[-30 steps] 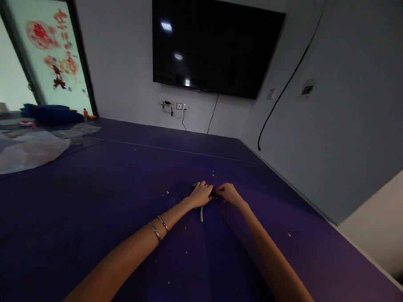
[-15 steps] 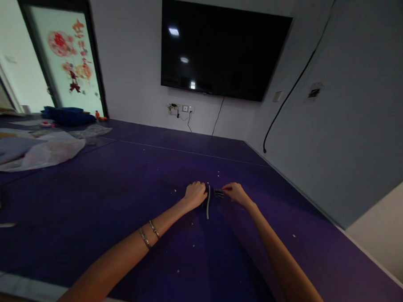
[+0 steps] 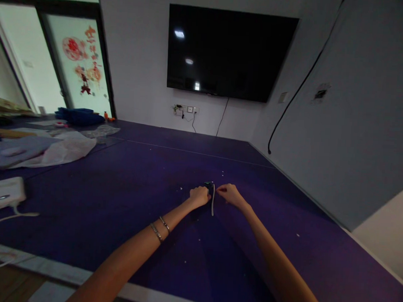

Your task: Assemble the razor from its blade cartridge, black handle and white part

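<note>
My left hand is closed, knuckles up, low over the purple surface. A small dark piece with pale marks shows just past its fingers, seemingly in their grip; the fingertips are hidden. Right beside it a thin pale grey strip, slightly curved, runs toward me. On the strip's other side my right hand has thumb and forefinger pinched close to its upper part. Whether anything is between those fingertips is too small to tell.
The purple tabletop carries scattered white specks. To the left are a white box with a cable, crumpled white sheeting and dark blue cloth. A black cable hangs along the right wall; a television is ahead.
The dark striped piece at my right fingertips, right of the strip, now appears at my left hand, left of the strip. My right hand has come closer to the strip. The view has shifted left.
</note>
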`<action>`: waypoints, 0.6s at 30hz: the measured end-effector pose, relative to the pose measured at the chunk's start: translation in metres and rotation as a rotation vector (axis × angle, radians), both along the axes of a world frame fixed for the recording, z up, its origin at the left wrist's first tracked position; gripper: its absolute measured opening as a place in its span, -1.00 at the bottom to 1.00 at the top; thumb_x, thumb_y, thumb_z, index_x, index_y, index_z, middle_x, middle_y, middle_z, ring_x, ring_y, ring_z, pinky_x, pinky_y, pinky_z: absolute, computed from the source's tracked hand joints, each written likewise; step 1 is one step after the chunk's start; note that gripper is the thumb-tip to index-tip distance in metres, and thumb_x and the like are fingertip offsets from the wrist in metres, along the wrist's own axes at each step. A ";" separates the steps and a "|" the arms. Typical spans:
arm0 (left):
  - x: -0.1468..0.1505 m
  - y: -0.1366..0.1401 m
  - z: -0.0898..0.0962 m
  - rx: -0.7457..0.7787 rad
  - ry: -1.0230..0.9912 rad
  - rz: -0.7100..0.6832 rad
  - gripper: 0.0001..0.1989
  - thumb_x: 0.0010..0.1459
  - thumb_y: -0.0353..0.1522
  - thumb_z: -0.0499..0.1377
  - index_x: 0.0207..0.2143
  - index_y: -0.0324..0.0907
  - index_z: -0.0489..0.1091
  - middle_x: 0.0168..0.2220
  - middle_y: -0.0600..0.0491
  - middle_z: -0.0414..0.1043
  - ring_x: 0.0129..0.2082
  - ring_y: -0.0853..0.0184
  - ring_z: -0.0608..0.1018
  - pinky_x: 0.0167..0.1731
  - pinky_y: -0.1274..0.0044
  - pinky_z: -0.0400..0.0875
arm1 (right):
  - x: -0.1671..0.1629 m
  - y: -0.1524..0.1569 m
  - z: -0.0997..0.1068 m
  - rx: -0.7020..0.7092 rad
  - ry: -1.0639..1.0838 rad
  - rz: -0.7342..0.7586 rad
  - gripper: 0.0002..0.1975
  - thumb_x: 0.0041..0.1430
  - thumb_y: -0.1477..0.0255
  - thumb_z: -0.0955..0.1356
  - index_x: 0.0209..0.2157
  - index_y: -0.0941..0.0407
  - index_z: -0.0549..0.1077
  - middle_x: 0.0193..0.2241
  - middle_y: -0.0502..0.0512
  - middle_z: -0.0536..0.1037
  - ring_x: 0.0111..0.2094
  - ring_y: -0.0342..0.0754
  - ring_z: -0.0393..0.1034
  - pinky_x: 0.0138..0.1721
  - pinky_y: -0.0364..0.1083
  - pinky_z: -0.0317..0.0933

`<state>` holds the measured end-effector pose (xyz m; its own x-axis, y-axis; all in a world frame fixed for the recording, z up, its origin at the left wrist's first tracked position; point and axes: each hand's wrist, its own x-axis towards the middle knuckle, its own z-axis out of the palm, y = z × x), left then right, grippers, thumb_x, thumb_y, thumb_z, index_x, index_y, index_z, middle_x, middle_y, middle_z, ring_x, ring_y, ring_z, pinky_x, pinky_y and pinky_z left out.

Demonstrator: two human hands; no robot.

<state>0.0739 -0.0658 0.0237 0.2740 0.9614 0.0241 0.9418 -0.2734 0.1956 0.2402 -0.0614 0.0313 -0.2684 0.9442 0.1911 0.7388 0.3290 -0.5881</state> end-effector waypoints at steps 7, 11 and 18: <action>0.003 0.001 0.001 -0.022 -0.029 0.016 -0.67 0.07 -0.21 0.03 -0.19 -0.19 0.40 -0.17 -0.13 0.46 -0.16 0.14 0.50 -0.25 0.41 0.39 | -0.009 -0.002 -0.002 -0.044 0.097 -0.144 -0.78 0.00 0.50 0.28 -0.32 0.19 0.54 -0.47 0.04 0.55 -0.72 -0.27 0.26 -0.77 -0.31 0.14; -0.001 -0.004 0.004 -0.010 -0.071 0.031 -0.70 0.10 -0.22 0.02 -0.21 -0.17 0.39 -0.17 -0.09 0.46 -0.15 0.17 0.50 -0.27 0.45 0.38 | -0.014 0.004 -0.006 -0.128 0.302 -0.295 -0.80 -0.03 0.52 0.32 -0.31 0.21 0.51 -0.45 0.08 0.53 -0.60 -0.22 0.34 -0.75 -0.33 0.21; -0.007 -0.014 0.012 0.051 -0.150 0.058 -0.70 0.15 -0.22 -0.04 -0.24 -0.18 0.40 -0.18 -0.06 0.46 -0.15 0.21 0.49 -0.26 0.51 0.34 | -0.033 0.009 -0.006 -0.270 0.517 -0.311 -0.82 0.06 0.42 0.32 -0.34 0.24 0.46 -0.48 0.10 0.53 -0.55 -0.22 0.40 -0.61 -0.29 0.33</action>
